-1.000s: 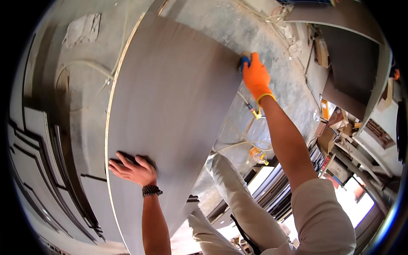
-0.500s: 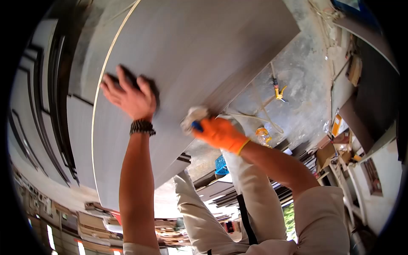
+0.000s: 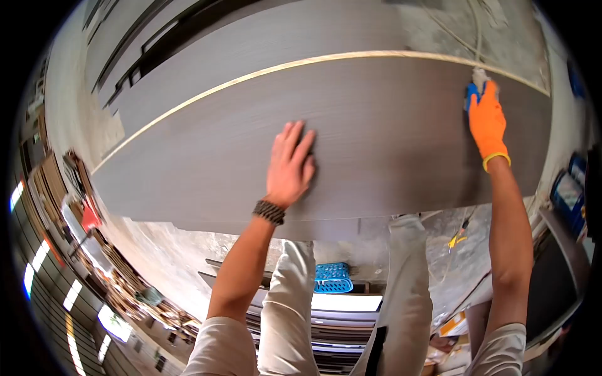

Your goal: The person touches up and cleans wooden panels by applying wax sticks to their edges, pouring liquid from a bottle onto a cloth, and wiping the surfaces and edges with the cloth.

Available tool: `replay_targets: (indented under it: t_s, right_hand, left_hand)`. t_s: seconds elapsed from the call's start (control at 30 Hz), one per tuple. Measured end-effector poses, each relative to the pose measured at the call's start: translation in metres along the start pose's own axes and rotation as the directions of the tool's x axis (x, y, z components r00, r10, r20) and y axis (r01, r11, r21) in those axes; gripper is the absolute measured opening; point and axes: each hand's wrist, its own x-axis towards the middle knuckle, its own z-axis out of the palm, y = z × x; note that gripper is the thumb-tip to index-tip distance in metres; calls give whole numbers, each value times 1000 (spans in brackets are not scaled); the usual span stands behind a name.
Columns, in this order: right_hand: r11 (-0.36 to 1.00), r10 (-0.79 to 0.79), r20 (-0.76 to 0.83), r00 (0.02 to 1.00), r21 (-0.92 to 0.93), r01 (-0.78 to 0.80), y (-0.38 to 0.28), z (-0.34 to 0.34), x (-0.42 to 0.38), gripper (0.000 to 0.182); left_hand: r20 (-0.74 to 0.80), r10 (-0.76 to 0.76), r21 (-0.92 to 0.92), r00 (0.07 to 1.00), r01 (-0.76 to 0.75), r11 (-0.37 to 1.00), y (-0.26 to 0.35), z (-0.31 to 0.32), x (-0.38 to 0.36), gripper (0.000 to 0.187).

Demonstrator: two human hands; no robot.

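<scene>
A large grey-brown panel [image 3: 376, 131] with a pale light-coloured edge lies in front of me. My bare left hand [image 3: 290, 164] rests on its middle, fingers stretched out, a dark braided bracelet on the wrist. My right hand [image 3: 488, 122] wears an orange glove with blue on the palm side. It is closed round a whitish crumpled rag [image 3: 480, 76], pressed at the panel's far edge near its right end. Much of the rag is hidden by the glove.
Other panels [image 3: 251, 37] lie beyond the far edge. On the floor near my legs are a blue plastic basket [image 3: 332, 279] and a yellow air blow gun [image 3: 456, 240]. Stacked boards [image 3: 338, 335] lie behind me; a hose [image 3: 478, 31] runs over the concrete at the far right.
My view has turned. My right hand has carried the rag from the near side to the far edge at right. My left hand now lies nearer the panel's middle, away from the pale edge.
</scene>
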Motion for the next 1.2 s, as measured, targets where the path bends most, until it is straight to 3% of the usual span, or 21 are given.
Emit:
replay_targets:
  t_s: [0.03,0.07,0.1,0.13,0.2,0.23,0.27,0.37,0.43,0.53,0.73,0.77,0.8,0.9,0.97,1.0,1.07,1.1,1.13,1.2]
  right_hand:
    - [998,-59,69,996,-9,60,-94,-6,-14,43]
    - [990,-133,75,988,-27,136,-132,0,-20,42]
    - [964,-264,-22,964,12,264,-168,9,-34,41]
    - [950,-312,11,950,-4,312,-252,18,-60,39]
    - [910,-414,34,910,46,412,-348,22,-90,39]
    - [892,-452,34,891,39,451,-435,25,-119,39]
    - [880,-474,90,876,24,473,-488,27,-134,39]
    - [823,-563,150,813,21,567,-573,43,-178,41]
    - [779,-621,178,763,32,626,-689,43,-219,42]
    - [741,-662,268,700,97,664,-775,43,-247,41]
    - [640,-767,230,599,198,743,-866,61,-276,36]
    - [647,-750,317,581,167,744,-883,57,-278,37]
    - [640,-759,305,575,187,746,-890,56,-279,37]
    - [611,-789,253,559,233,756,-883,49,-271,41]
    - [641,-761,250,599,140,755,-850,45,-264,45]
    - [679,-723,267,637,109,726,-829,43,-259,46]
    - [742,-654,281,703,53,669,-787,41,-249,49]
    - [762,-627,292,722,41,646,-774,39,-246,51]
    - [782,-600,303,740,28,623,-767,40,-244,52]
    - [812,-553,281,785,-29,583,-760,41,-246,58]
  left_hand:
    - [-22,-104,39,994,105,994,-69,-47,-46,60]
    - [-76,-186,77,979,192,978,-101,-62,-78,61]
    - [-131,-281,125,951,297,947,-137,-77,-114,65]
    - [-195,-399,124,896,426,896,-208,-125,-163,72]
    - [-232,-671,68,704,700,711,-310,-164,-243,103]
    - [-159,-811,10,563,822,569,-393,-208,-293,122]
    - [-171,-827,-12,536,838,545,-435,-234,-319,122]
    - [18,-916,70,400,914,400,-465,-251,-353,150]
    - [33,-936,76,351,933,353,-505,-279,-356,153]
    - [47,-947,70,319,944,322,-491,-271,-349,157]
    - [84,-967,126,242,960,251,-449,-255,-318,157]
    - [64,-967,134,246,958,252,-453,-252,-314,158]
    - [45,-970,144,237,960,241,-455,-254,-311,158]
    - [87,-973,87,216,971,223,-454,-264,-306,158]
    - [197,-964,216,178,951,220,-459,-272,-302,156]
    - [181,-968,211,174,955,211,-463,-270,-311,156]
    - [103,-896,133,433,886,444,-471,-266,-341,154]
    - [148,-874,131,464,866,482,-488,-291,-355,140]
    - [132,-878,131,461,870,476,-529,-306,-379,140]
    - [-139,-937,-57,321,942,331,-622,-321,-431,122]
